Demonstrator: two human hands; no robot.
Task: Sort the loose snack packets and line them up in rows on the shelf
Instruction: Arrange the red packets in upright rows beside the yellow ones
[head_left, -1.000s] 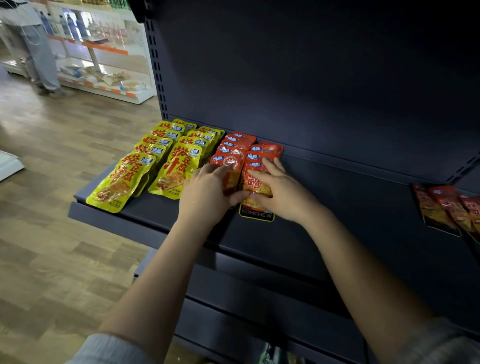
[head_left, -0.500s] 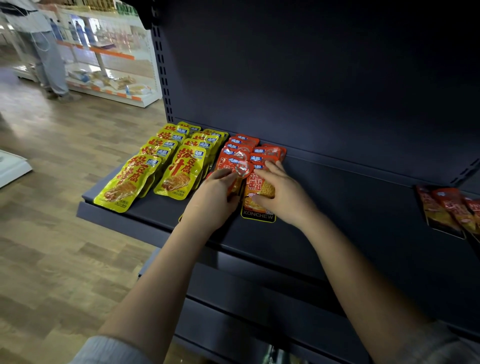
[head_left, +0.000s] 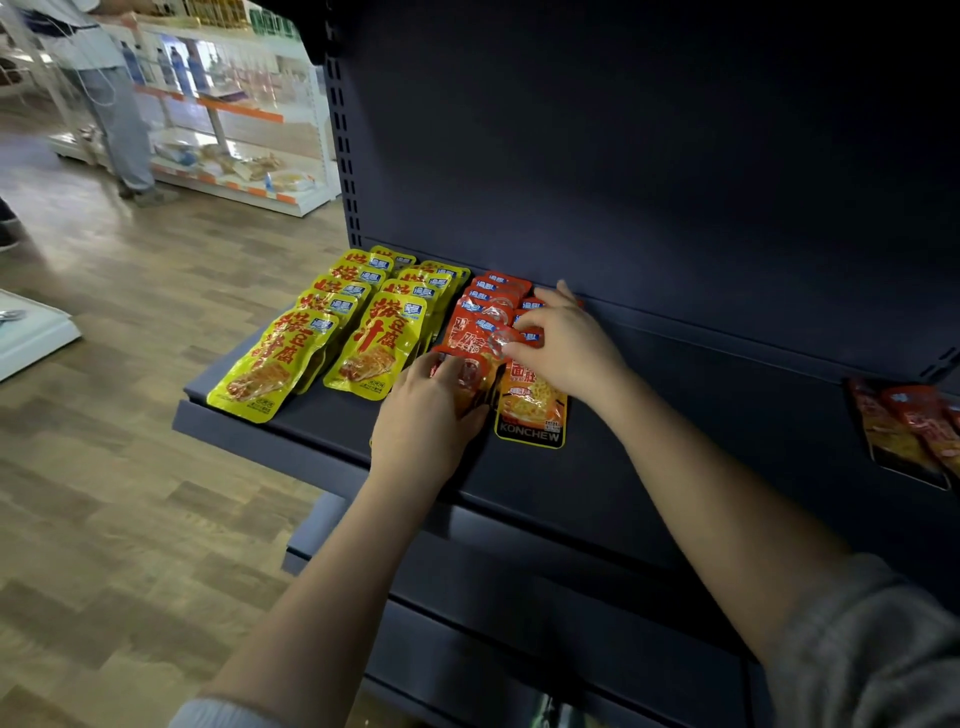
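A dark blue shelf (head_left: 649, 467) with a tall back panel fills the centre and right of the frame; a wood-pattern floor (head_left: 104, 493) takes the left side. In the upper left stands a white rack (head_left: 244, 130) with orange trim, and a second person (head_left: 104, 93) stands in front of it. On the left part of the shelf, yellow packets (head_left: 332, 332) lie in two overlapping rows that run from the front edge toward the back panel. Just beside them on the right, red packets (head_left: 491, 306) form two further rows. At the right edge of the frame, a loose group of red packets (head_left: 904, 426) lies well apart from the rows. The left hand (head_left: 426, 421) is at the front of the left red row; its curled fingers and thumb grip a red packet (head_left: 467, 371). The right hand (head_left: 566, 343) lies over the right red row, its forefinger extended toward the back panel and its other fingers curled onto the packet tops; whether they pinch one cannot be told. Below the right hand, an orange packet (head_left: 530, 410) marked KONCHEW lies flat near the shelf's front.
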